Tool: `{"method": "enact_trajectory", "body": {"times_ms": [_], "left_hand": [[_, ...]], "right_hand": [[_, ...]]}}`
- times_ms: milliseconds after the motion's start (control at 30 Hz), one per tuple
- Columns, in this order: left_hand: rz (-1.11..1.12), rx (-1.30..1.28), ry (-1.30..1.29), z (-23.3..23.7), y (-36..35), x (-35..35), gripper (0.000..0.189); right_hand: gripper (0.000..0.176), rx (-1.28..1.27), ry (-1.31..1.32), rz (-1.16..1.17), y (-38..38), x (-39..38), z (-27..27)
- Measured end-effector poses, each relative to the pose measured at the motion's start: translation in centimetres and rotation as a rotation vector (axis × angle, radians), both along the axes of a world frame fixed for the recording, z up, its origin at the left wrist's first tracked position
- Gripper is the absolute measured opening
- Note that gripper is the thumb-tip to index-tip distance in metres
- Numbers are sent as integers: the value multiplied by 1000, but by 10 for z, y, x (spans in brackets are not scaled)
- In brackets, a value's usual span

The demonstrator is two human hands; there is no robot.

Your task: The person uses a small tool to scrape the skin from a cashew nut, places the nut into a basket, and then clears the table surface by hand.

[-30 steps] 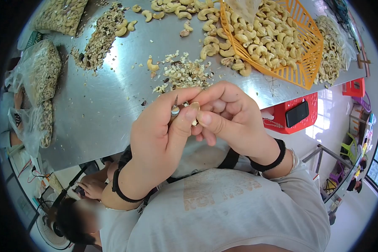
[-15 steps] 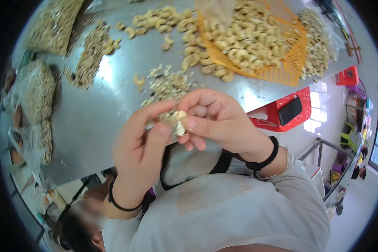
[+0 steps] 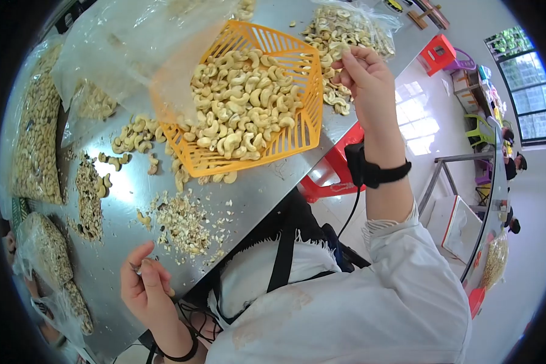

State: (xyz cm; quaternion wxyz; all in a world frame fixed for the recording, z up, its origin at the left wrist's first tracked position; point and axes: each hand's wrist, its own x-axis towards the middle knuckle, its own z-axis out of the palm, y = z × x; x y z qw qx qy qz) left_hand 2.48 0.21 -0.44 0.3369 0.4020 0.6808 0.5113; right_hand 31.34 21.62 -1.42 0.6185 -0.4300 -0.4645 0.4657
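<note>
My right hand (image 3: 367, 76) is stretched out to the far right, fingertips pinched on a pale cashew (image 3: 341, 54). It is over a heap of split cashew pieces (image 3: 337, 30) lying on and around a clear plastic bag. Low over the near edge of the metal table, my left hand (image 3: 147, 288) is curled around a small metal tool (image 3: 138, 269), mostly hidden by the fingers. Just beyond it lies a pile of cashew crumbs and skin flakes (image 3: 185, 224). An orange plastic basket (image 3: 191, 165) full of whole cashews (image 3: 242, 100) sits between the hands, farther back.
Loose cashews (image 3: 136, 133) lie left of the basket, near a strip of brownish scraps (image 3: 90, 203). Filled plastic bags (image 3: 36, 133) line the left side of the table (image 3: 124, 212). A red stool (image 3: 333, 173) stands below the right edge.
My hands have parted from over the crumbs. The right, with the cashew, has reached far right to the heap; the left has dropped to the lower left. The view has turned rightward.
</note>
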Motion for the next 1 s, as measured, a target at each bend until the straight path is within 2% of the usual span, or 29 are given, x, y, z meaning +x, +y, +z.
{"method": "enact_trajectory", "body": {"times_ms": [100, 200, 500, 667, 833, 1000], "left_hand": [[19, -24, -6, 2, 2, 2, 20], [30, -27, -6, 3, 1, 1, 19], [51, -44, -28, 1, -3, -9, 18], [103, -144, -17, 4, -8, -20, 19], [83, -164, 131, -15, -19, -34, 20], [70, -238, 236, -20, -24, -36, 20]], "right_hand": [[20, -99, -287, -159, 16, 12, -14], [16, -110, -336, -231, 28, 24, -29], [21, -75, -338, -222, 24, 18, -25], [17, -19, -303, -147, 6, 9, -16], [17, 17, -158, 18, -32, -17, -4], [14, 3, -144, 130, -69, -43, 0]]}}
